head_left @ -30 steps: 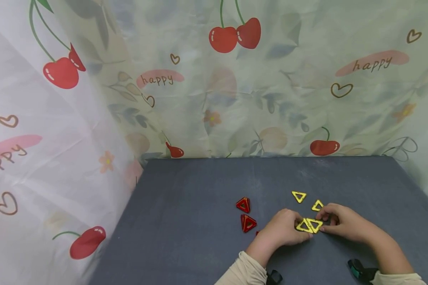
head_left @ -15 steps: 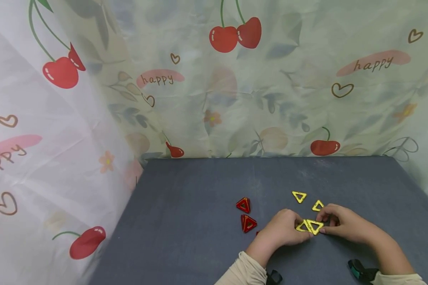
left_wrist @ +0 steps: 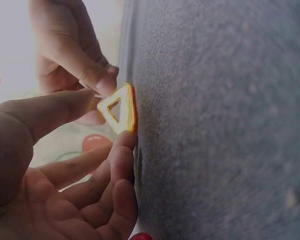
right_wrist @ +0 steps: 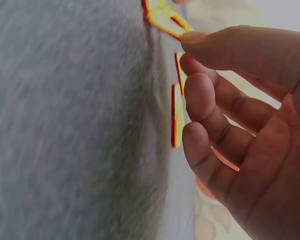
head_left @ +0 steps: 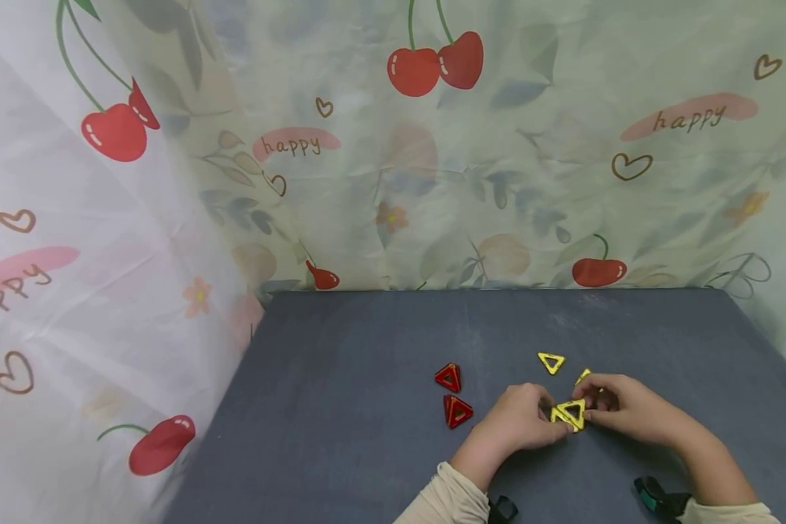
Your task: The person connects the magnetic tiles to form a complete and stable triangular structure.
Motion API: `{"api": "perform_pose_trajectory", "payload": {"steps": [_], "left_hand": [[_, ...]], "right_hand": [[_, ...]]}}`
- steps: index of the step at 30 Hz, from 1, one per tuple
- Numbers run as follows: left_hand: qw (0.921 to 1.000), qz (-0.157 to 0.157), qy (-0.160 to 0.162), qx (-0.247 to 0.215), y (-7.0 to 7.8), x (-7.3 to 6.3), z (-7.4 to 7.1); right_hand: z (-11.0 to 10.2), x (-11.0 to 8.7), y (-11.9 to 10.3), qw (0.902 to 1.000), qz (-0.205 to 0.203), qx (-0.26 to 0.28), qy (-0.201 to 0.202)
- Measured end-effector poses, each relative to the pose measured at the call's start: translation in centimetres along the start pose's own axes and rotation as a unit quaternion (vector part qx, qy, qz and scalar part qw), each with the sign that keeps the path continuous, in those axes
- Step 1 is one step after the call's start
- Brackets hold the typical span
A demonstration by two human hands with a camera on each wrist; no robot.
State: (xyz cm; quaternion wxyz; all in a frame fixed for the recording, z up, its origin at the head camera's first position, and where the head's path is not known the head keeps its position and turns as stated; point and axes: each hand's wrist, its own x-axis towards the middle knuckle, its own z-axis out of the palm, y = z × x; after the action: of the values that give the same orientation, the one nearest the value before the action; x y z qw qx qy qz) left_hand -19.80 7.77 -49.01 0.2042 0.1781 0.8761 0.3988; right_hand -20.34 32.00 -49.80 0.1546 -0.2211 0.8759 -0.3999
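Observation:
Two yellow triangular magnetic tiles (head_left: 581, 415), each a frame with an open middle, stand joined and tilted between my hands just above or on the table. My left hand (head_left: 519, 418) pinches them from the left between thumb and fingers. From the right, my right hand (head_left: 629, 405) grips a tile edge with thumb and forefinger. In the left wrist view a glowing yellow tile (left_wrist: 128, 107) sits between both hands' fingertips. The right wrist view has the tile pair (right_wrist: 160, 21) at its top, at the right thumb's tip.
Past the hands lies a loose yellow triangle (head_left: 552, 356); another yellow triangle (head_left: 584, 375) is partly covered by the right hand. Red triangle tiles in two groups, a far one (head_left: 448, 377) and a near one (head_left: 458, 412), lie left on the dark grey table (head_left: 340, 364).
The right hand has shifted slightly left, bringing its yellow tile over the left-hand one, so the two now overlap as seen from above. The left hand stays nearly still.

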Motion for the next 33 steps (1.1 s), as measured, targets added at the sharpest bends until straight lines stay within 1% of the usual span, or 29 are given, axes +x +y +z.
{"api": "perform_pose_trajectory", "payload": {"steps": [2, 6, 10, 13, 18, 24, 28, 33], "left_hand": [[1.0, -0.002, 0.0, -0.008, 0.0, 0.0, -0.1], [0.9999, 0.009, 0.001, -0.011, -0.2, -0.1, -0.3], [0.9996, 0.023, 0.014, 0.005, -0.3, 0.0, -0.3], [0.9993, 0.026, 0.021, 0.019, -0.4, 0.0, -0.3], [0.9989, 0.028, 0.02, 0.031, -0.4, 0.0, -0.5], [0.9978, 0.036, 0.026, 0.05, -0.3, 0.0, -0.7], [0.9968, 0.034, 0.04, 0.06, -0.3, 0.0, -0.7], [0.996, 0.028, 0.064, 0.056, -0.3, -0.3, -0.7]], "right_hand": [[0.1, 0.2, -0.4, 1.0, -0.003, -0.003, 0.005], [0.3, 0.7, -0.9, 0.9999, -0.009, -0.008, 0.012], [0.5, 1.1, -1.5, 0.9998, -0.015, -0.006, 0.014], [0.6, 1.3, -1.8, 0.9997, -0.021, 0.003, 0.013], [0.8, 1.5, -2.3, 0.9995, -0.027, 0.014, 0.004], [0.9, 2.0, -2.6, 0.9991, -0.04, 0.012, 0.0], [0.9, 2.2, -2.8, 0.999, -0.043, 0.01, -0.004], [1.0, 2.5, -2.8, 0.9991, -0.04, 0.013, -0.01]]}}
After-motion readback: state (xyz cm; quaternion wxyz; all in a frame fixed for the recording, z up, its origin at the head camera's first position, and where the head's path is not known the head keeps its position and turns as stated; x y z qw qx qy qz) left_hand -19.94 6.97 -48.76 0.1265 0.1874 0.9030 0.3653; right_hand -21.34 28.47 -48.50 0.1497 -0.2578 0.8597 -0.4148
